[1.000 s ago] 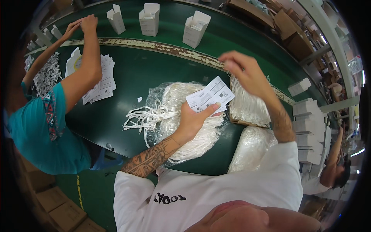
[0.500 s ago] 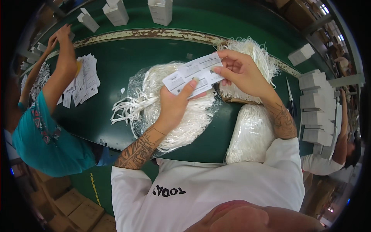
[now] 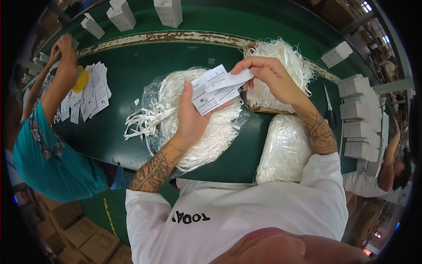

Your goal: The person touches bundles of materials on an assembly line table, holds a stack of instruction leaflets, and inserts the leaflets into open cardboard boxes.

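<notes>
Several printed white paper slips (image 3: pixel 210 97) lie fanned in my left hand (image 3: pixel 191 118), its thumb along their left edge and its fingers underneath. My right hand (image 3: pixel 273 80) pinches the right end of a slip, which is bent up off the others. Below both hands spreads a large bundle of white cords (image 3: pixel 213 147) on an opened clear plastic bag (image 3: pixel 151 94). Beyond my right hand, more white cords (image 3: pixel 281 55) fill a low cardboard box (image 3: pixel 263 108). A plastic-wrapped bundle of white cords (image 3: pixel 283 152) lies by my right forearm.
The green table (image 3: pixel 127 66) has a worn raised edge (image 3: pixel 154 38), with white boxes (image 3: pixel 168 12) beyond it. Scissors (image 3: pixel 329 108) and stacked white boxes (image 3: pixel 358 116) are at right. At left, a co-worker in teal (image 3: pixel 57 163) stands beside loose slips (image 3: pixel 94 94) and a yellow tape roll (image 3: pixel 81 80).
My left thumb has moved from the top of the slips to their left edge. The right end of a slip is now bent up by my right hand. The co-worker's arms have shifted left.
</notes>
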The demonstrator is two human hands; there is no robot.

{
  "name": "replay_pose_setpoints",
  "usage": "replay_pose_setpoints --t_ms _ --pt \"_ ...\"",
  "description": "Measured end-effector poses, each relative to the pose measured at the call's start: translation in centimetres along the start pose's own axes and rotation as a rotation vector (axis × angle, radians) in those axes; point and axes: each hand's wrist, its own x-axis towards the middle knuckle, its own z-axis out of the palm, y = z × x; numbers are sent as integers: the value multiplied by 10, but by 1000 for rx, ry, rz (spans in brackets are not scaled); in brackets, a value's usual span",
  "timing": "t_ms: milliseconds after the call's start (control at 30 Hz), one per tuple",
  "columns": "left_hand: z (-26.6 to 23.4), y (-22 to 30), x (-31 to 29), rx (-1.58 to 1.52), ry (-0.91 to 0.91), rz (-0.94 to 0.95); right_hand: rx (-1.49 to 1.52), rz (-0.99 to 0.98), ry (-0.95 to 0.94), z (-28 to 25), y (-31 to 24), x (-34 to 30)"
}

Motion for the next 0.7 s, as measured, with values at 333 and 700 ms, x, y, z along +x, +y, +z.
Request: replay_pose_setpoints --t_ms 333,700 --pt "-6 -16 6 584 86 198 162 137 102 13 2 2" --pt "-12 -19 6 662 183 124 -657 -150 192 -131 -51 -23"
